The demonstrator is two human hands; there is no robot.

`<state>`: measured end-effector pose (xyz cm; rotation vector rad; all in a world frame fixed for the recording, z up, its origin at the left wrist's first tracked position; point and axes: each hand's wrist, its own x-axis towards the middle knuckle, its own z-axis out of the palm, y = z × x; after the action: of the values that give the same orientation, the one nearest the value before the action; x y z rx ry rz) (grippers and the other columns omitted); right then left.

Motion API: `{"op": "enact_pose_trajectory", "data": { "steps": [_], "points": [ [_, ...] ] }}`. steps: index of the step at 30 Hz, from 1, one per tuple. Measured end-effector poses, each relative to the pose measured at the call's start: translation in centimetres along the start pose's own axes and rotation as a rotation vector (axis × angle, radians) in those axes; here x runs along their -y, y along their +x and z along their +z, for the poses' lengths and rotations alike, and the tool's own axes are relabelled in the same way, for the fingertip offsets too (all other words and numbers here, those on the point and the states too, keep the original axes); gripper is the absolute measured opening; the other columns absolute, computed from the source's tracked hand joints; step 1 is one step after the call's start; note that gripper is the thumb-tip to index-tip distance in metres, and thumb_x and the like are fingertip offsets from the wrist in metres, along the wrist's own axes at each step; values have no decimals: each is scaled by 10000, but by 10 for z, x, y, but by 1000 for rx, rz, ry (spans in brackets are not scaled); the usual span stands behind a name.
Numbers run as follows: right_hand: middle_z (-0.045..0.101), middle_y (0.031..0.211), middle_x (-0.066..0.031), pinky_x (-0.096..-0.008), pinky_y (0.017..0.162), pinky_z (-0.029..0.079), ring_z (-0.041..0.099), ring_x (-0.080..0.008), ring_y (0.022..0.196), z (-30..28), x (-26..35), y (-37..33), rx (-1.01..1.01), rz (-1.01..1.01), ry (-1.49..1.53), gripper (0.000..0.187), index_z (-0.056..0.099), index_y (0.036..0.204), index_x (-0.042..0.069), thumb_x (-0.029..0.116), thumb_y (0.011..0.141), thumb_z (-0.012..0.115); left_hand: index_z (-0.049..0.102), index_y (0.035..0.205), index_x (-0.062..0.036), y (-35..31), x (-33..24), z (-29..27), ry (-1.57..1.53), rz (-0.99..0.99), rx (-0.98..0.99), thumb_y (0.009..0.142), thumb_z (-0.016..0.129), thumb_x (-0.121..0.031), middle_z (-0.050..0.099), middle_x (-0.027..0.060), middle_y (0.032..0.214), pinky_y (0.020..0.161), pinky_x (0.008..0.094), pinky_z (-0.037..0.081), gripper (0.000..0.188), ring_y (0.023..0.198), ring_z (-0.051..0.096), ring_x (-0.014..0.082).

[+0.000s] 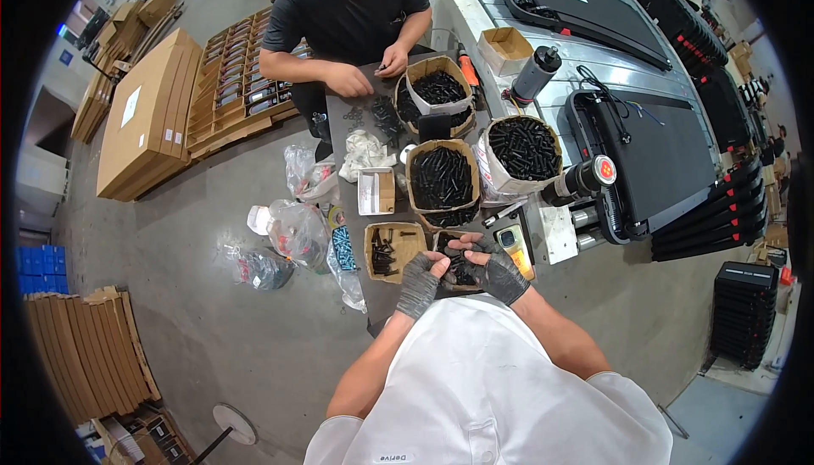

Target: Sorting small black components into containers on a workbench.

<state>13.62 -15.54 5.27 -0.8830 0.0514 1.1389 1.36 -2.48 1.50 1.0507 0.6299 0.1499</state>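
Left hand [418, 285] and right hand [502, 275], both in dark grey gloves with bare fingertips, curl close together in the head view; I cannot tell whether they pinch anything. Just below them, small black cylindrical parts [462, 277] fill an open brown cardboard box. Beside it on the left, a shallow tan cardboard tray [409, 260] holds loose black bolts [383, 253]; on the right lies a yellow-cased phone [515, 250]
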Motion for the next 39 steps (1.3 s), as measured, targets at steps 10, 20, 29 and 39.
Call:
{"op": "enact_pose_trajectory", "data": {
  "steps": [10,20,29,39],
  "points": [
    [580,1207,-131,-365,949,498,576,-251,1112,8,8,-4,-53,94,60,380,486,1219,38,-2,852,572,627,919,3,-2,-11,5,129,108,-98,879,665,-187,632,37,799,678,272,469,198,735,568,116],
    [587,1215,-89,-319,914,496,577,-225,1117,7,7,-3,-27,109,36,311,544,1186,68,31,880,578,610,900,-3,-5,-23,6,106,52,31,883,655,-151,626,30,773,686,260,462,156,726,556,103],
    [654,994,-47,-274,866,467,588,-117,950,11,0,-3,-153,-170,-852,235,642,1074,34,171,884,649,621,956,-30,0,1,-5,112,134,-37,883,664,-175,635,28,876,750,265,466,168,811,567,108],
    [603,923,-5,-273,866,453,562,-126,941,8,0,10,99,-103,-816,280,630,1100,33,142,847,678,623,949,-27,-4,3,-11,-17,98,-14,883,666,-175,637,28,877,755,271,469,168,814,569,117]
  ]
}}
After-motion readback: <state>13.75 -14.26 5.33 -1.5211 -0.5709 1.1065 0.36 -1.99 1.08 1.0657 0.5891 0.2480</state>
